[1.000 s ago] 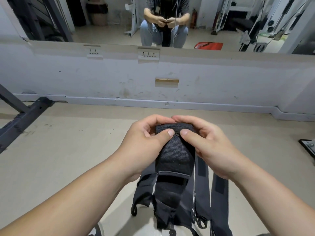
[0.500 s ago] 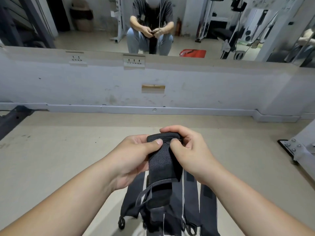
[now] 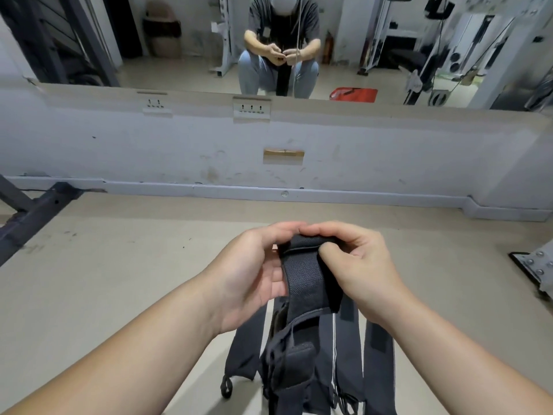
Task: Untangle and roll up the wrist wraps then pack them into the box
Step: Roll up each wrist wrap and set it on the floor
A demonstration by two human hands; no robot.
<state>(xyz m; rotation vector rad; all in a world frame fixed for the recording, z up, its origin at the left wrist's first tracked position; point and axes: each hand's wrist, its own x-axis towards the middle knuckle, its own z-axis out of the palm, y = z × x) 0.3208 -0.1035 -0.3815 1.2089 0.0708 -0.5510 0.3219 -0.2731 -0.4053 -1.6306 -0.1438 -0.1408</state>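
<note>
Since half a second ago, the left thumb is no longer lying across the front of the wrist wrap, and the left hand is turning its palm into view. The right thumb is digging in lower on the folded end.

Much is staying out of sight. The left thumb tip is slipping behind the wrap's left edge, and the left fingertips are curling over its far side, so where exactly they are touching cannot be told. The right fingertips are likewise disappearing over the top fold. The other wraps are hanging below in a dark bundle, running off the near edge, and how they are tangled together is hard to make out. A small loop is dangling at the bundle's left.

The right hand is pinching the rolled top of the wrist wrap, with the bent thumb pressing on the front and the fingers curled over the back. The left hand is cupping the same end from the left, with its fingers hooked over the top. The wrap is sitting between the two hands, held up above the floor, with its loose length dropping straight down toward the bundle.

Farther off, a scuffed wall is running across, with a mirror above it reflecting a seated person. A black metal frame is reaching in at far left, and a bolted plate is showing at the right edge.
</note>
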